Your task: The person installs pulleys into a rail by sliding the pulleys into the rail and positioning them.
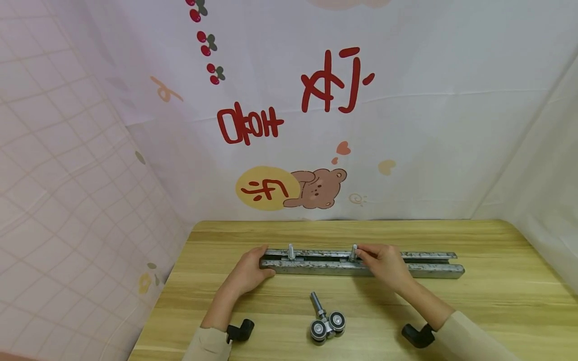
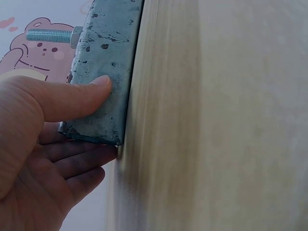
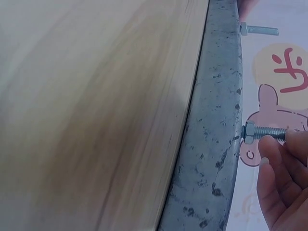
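The left hand [image 1: 248, 271] grips the slotted metal rail [image 1: 316, 268] by its left end; the right hand [image 1: 387, 264] pinches the upright threaded bolt [image 1: 353, 254] just to its left.

The mottled grey steel channel rail [image 1: 316, 269] lies slot upward on the wooden table [image 1: 194, 287], roughly parallel to the back edge; I grip its left end with my left hand [image 1: 249, 271]. From the slot rise the left bolt [image 1: 291, 251] and the right bolt [image 1: 353, 252], both silvery, threaded and fitted with a hex nut low down. The left one stands near the end I hold; I pinch the other's upper end, near the rail's middle, with my right hand [image 1: 386, 265]. Farther from the back edge, apart from the rail, a dark-wheeled roller trolley [image 1: 328, 326] lies, its threaded stem slanting railward and left.
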Motion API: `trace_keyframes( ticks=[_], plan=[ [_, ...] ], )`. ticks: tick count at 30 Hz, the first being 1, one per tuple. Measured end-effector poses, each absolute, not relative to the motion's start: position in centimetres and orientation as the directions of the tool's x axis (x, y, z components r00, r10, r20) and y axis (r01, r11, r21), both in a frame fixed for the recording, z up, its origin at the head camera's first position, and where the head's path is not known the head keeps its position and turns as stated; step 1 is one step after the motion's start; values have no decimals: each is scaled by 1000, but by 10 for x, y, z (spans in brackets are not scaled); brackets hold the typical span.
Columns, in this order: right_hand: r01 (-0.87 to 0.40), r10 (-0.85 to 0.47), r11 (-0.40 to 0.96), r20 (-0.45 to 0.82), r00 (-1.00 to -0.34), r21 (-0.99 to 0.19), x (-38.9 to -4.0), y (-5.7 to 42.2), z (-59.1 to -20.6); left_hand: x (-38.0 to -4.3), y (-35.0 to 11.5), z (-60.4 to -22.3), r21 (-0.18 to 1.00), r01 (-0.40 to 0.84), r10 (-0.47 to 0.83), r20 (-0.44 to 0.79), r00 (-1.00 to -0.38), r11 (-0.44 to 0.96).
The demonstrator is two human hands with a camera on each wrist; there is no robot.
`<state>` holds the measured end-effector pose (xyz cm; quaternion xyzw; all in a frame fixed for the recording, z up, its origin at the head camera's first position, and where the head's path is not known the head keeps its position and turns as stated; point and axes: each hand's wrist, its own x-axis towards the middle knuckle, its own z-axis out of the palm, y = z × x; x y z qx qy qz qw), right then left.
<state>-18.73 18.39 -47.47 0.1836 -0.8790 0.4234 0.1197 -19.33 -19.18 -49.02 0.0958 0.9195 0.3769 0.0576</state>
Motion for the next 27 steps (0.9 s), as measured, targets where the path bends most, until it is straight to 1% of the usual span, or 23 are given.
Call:
trace_keyframes(
  ticks=[10, 17, 22, 27],
  plan=[
    [-423, -220, 562, 365, -905, -711, -188, 176, -474, -193, -192, -490, 698, 141, 224, -29, -974, 702],
    [-436, -206, 599, 396, -895, -672, -187, 176, -471, -193, -191, -491, 693, 150, 238, -31, -971, 705],
    [-500, -210, 641, 493, -844, -583, -188, 176, -466, -193, -190, -491, 691, 144, 235, -38, -971, 708],
    [-605, -284, 629, 580, -764, -488, -188, 173, -460, -193, -192, -492, 691, 132, 226, -47, -973, 711]
  ],
)
